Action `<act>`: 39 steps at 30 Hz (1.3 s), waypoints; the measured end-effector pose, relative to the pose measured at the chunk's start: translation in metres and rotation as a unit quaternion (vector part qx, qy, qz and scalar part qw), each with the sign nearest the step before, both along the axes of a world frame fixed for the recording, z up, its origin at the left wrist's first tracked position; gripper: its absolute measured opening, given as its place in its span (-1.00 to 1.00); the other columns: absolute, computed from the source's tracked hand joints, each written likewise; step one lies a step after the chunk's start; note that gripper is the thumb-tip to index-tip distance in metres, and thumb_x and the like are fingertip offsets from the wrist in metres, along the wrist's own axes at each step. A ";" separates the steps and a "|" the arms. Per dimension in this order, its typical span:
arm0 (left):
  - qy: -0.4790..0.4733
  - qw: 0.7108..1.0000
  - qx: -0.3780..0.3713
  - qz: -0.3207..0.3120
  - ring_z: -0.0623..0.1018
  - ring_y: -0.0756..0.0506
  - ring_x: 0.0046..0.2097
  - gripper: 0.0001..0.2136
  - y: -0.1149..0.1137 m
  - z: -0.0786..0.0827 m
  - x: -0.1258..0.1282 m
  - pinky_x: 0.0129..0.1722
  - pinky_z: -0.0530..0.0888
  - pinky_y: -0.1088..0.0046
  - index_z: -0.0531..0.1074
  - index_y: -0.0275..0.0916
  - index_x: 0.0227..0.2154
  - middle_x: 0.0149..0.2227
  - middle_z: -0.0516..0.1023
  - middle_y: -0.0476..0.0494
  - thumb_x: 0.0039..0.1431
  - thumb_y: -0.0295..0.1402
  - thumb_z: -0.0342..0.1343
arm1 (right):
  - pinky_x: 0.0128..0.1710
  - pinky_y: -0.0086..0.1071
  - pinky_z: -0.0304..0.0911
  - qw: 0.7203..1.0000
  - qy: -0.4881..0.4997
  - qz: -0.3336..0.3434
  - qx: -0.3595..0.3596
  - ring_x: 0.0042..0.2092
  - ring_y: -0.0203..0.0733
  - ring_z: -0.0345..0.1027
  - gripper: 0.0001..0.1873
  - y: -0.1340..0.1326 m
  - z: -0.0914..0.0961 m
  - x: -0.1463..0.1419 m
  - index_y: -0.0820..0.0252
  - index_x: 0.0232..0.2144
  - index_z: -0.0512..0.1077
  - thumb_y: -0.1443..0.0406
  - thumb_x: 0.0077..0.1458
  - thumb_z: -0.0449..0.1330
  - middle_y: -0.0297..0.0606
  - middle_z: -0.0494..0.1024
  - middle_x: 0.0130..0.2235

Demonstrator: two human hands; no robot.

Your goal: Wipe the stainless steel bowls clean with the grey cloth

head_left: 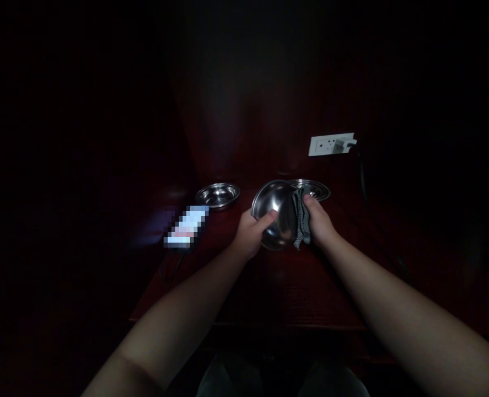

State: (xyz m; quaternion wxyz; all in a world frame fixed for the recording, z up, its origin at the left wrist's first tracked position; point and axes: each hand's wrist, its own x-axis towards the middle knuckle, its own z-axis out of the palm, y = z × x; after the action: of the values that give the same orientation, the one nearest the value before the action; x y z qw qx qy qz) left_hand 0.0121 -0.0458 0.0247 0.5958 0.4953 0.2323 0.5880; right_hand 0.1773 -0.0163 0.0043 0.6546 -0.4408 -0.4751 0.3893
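A shiny metal bowl is held up over the table, tilted on its side. My left hand grips its left edge, thumb laid across the metal and the other fingers hidden behind. At the bowl's right side my right hand is closed on a folded grey cloth, which lies against the bowl. Behind them a second metal dish rests on the table, partly covered by the bowl and cloth. Another metal bowl sits upright to the left.
A phone with a lit, blurred screen is at the left, a thin cable near it. On the back wall is a white power socket with a plug and dark cord hanging down. The dark red table's front edge runs below my arms.
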 end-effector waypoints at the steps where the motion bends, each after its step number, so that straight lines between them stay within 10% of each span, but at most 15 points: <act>1: 0.001 1.000 0.007 0.003 0.53 -0.14 -0.21 -0.67 0.000 -0.001 0.000 -0.12 0.40 0.26 0.46 -0.27 -0.23 -0.24 0.56 -0.18 -0.10 -0.28 0.25 | -0.03 -0.22 0.24 1.000 0.008 0.000 0.001 -0.03 -0.11 0.34 -0.47 0.001 -0.001 -0.001 0.08 -0.13 0.37 -0.09 -0.05 0.08 -0.26 0.49 -0.08; 13: 0.014 1.000 0.021 0.013 0.53 -0.12 -0.23 -0.67 0.001 -0.004 0.001 -0.14 0.42 0.27 0.46 -0.27 -0.24 -0.26 0.55 -0.17 -0.11 -0.27 0.25 | -0.18 -0.20 0.35 0.994 0.088 0.061 -0.030 -0.11 -0.08 0.41 -0.31 -0.004 -0.002 -0.019 0.15 -0.04 0.35 -0.18 -0.03 -0.05 -0.13 0.50 -0.08; 23: -0.014 0.987 -0.079 -0.140 0.54 -0.23 -0.17 -0.64 -0.003 0.005 -0.003 -0.12 0.41 0.13 0.45 -0.29 -0.23 -0.25 0.55 -0.25 -0.15 -0.30 0.27 | -0.09 -0.20 0.25 0.997 0.030 -0.053 0.052 -0.13 -0.12 0.36 -0.44 0.002 0.005 0.000 0.16 -0.15 0.37 -0.10 -0.04 0.04 -0.23 0.49 -0.15; 29: -0.017 0.959 -0.145 -0.244 0.48 -0.34 -0.07 -0.48 0.010 0.006 -0.020 -0.10 0.40 0.08 0.48 -0.30 -0.31 -0.28 0.55 -0.33 -0.08 0.10 0.06 | -0.13 -0.22 0.20 0.986 -0.105 -0.084 0.102 -0.21 -0.14 0.31 -0.51 -0.005 0.018 0.012 0.16 -0.25 0.35 -0.08 -0.10 0.14 -0.25 0.44 -0.25; 39: 0.000 0.991 -0.104 -0.080 0.54 -0.11 -0.29 -0.68 0.010 0.004 -0.008 -0.14 0.41 0.27 0.47 -0.35 -0.31 -0.36 0.56 -0.20 -0.09 -0.22 0.24 | -0.22 -0.20 0.21 0.982 -0.155 -0.077 0.077 -0.27 -0.13 0.30 -0.48 -0.009 0.020 0.007 0.16 -0.26 0.32 -0.09 -0.14 0.17 -0.25 0.43 -0.30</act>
State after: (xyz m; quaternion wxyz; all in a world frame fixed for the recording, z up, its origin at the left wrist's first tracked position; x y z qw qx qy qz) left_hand 0.0041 -0.0362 0.0291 0.6888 0.4478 0.2520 0.5114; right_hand 0.1848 -0.0254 0.0241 0.6327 -0.4795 -0.5641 0.2271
